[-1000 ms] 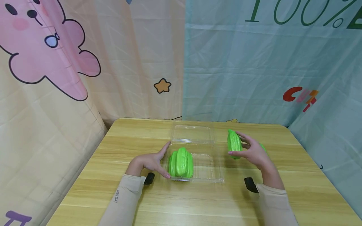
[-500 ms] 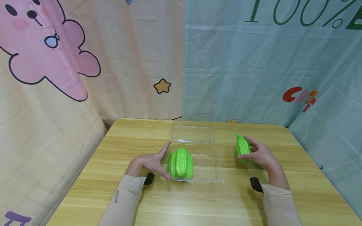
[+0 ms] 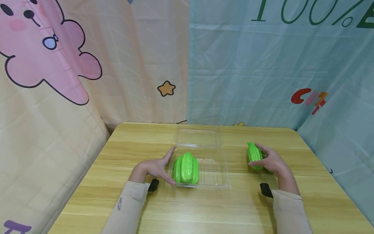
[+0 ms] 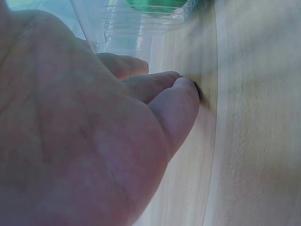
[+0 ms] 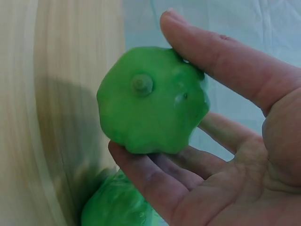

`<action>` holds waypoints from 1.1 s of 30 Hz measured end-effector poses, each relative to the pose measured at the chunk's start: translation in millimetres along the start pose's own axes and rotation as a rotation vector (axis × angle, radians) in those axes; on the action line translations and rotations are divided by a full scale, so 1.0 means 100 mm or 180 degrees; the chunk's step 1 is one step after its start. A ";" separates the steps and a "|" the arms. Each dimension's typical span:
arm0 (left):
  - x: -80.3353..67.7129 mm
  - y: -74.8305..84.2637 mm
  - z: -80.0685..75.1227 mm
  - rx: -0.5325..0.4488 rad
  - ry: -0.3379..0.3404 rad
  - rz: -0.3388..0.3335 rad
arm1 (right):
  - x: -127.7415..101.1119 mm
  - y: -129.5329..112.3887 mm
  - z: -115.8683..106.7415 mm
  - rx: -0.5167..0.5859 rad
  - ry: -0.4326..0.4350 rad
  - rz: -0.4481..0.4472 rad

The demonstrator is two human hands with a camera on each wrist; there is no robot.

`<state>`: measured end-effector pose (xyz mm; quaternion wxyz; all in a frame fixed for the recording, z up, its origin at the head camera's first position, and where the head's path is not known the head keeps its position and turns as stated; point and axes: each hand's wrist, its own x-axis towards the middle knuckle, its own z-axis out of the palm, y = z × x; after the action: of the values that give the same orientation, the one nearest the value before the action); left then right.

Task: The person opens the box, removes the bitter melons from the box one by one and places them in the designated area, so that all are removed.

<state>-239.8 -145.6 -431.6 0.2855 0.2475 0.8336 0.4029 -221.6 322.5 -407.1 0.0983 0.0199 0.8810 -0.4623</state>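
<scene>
Above wooden table (image 3: 204,208), green gourd (image 3: 255,155) in right hand's (image 3: 273,162) grip.

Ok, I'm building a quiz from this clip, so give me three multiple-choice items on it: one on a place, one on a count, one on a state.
1. Where do the green gourds that no hand holds lie?
A. in the clear container
B. on the bare table
C. on the curtain

2. How many hands hold a green gourd?
A. none
B. one
C. two

3. How does the clear container's lid stand?
A. shut
C. missing
B. folded open, lying flat behind the tray

Answers: 1 A, they lie at the tray's left end; 2 B, only the right hand grips a gourd, while the left hand rests by the container's left edge; 3 B, the lid lies flat on the table.
</scene>
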 end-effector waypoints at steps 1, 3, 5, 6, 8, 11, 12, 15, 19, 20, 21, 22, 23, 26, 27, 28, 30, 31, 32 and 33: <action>0.00 0.00 0.00 -0.0001 -0.0002 0.0006 | 0.00 0.01 0.00 -0.0016 0.0003 0.0024; 0.00 0.00 0.00 -0.0001 -0.0010 0.0016 | 0.01 0.03 -0.01 -0.0046 0.0014 0.0078; 0.01 0.00 0.00 0.0000 -0.0018 0.0006 | 0.01 0.05 -0.02 -0.0087 0.0022 0.0124; 0.01 0.00 0.00 -0.0001 -0.0025 0.0002 | 0.01 0.06 -0.02 -0.0108 0.0027 0.0146; 0.01 -0.01 0.00 -0.0015 -0.0035 0.0009 | 0.01 0.07 -0.04 -0.0149 0.0040 0.0214; 0.02 -0.01 0.00 -0.0029 -0.0048 0.0026 | 0.01 0.07 -0.05 -0.0174 0.0045 0.0278; 0.02 -0.01 0.00 -0.0036 -0.0048 0.0035 | 0.01 0.07 -0.06 -0.0175 0.0043 0.0287; 0.02 -0.01 0.00 -0.0046 -0.0046 0.0040 | 0.01 0.06 -0.06 -0.0237 0.0040 0.0280; 0.02 -0.01 0.00 -0.0050 -0.0038 0.0045 | 0.01 0.04 -0.05 -0.0524 0.0058 0.0200; 0.02 -0.01 0.00 -0.0046 -0.0039 0.0046 | 0.01 0.04 -0.05 -0.0612 0.0070 0.0174; 0.02 -0.02 0.00 -0.0041 -0.0040 0.0041 | 0.02 0.04 -0.05 -0.0696 0.0082 0.0148; 0.02 -0.02 0.00 -0.0039 -0.0040 0.0035 | 0.02 0.04 -0.04 -0.0778 0.0094 0.0124; 0.02 -0.01 0.00 -0.0043 -0.0037 0.0034 | 0.02 0.03 -0.04 -0.0850 0.0103 0.0099; 0.02 -0.01 0.00 -0.0038 -0.0036 0.0031 | 0.03 0.02 -0.03 -0.0977 0.0127 0.0073; 0.02 -0.01 0.00 -0.0036 -0.0036 0.0031 | 0.04 0.01 -0.02 -0.1021 0.0135 0.0062; 0.02 -0.01 0.00 -0.0033 -0.0037 0.0035 | 0.04 0.00 -0.02 -0.1048 0.0138 0.0051; 0.02 -0.01 0.00 -0.0018 -0.0042 0.0041 | 0.05 -0.02 -0.01 -0.1088 0.0147 0.0031; 0.02 -0.01 0.00 -0.0009 -0.0042 0.0043 | 0.05 -0.02 0.00 -0.1107 0.0148 0.0022; 0.02 -0.01 0.00 -0.0002 -0.0044 0.0042 | 0.05 -0.02 0.01 -0.1131 0.0154 0.0005; 0.02 -0.01 0.00 -0.0001 -0.0038 0.0049 | 0.06 -0.03 0.02 -0.1141 0.0157 -0.0003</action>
<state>-241.4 -144.4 -433.2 0.2874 0.2562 0.8299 0.4038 -227.5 319.3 -406.8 0.0784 0.0130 0.9515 -0.2972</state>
